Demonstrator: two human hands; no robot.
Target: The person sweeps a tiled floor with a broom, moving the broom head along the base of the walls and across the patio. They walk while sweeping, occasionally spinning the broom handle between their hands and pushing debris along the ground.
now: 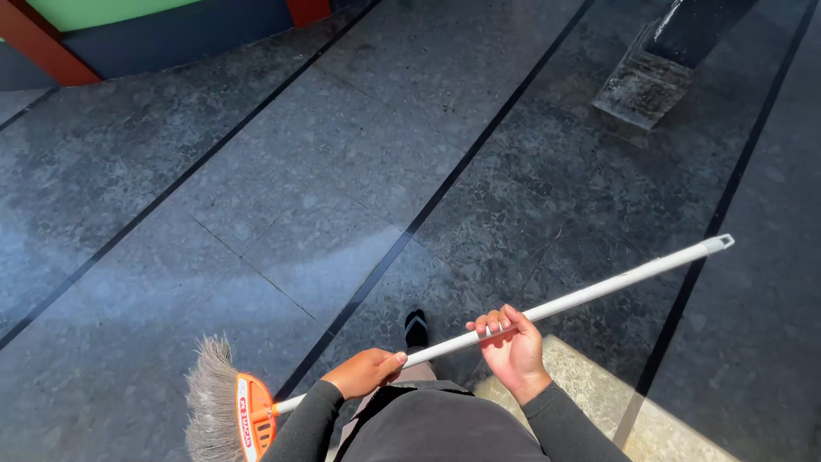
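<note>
the floor (359,188) is the largest thing here: dark polished stone slabs with thin black joint lines that run diagonally, and one lighter, sunlit slab just below the right hand. far from both hands, at the top right, stands one dark post on a pale stone base (643,85), and at the top left one curved wall base in red, blue and green (128,26).

next is the one broom (479,335). its white handle crosses in front of the person's body, from low beside the left hand up to the capped end well beyond the right hand. the orange head (252,419) with grey bristles (209,402) is just past the left hand, close above the floor; i cannot tell if the bristles touch it.

two hands are in view, both in dark sleeves. the left hand (363,372) is closed around the lower part of the handle, thumb on top. the right hand (511,346) grips the handle from under, fingers curled over it.

one foot in a dark sandal (416,328) shows between the hands.

in my judgement the sweeping is in the middle of a stroke, broom head at the left side. the next move calls for a steady two-hand grip, the bristles low and flat on the floor, and a pull across without hitting the foot.
</note>
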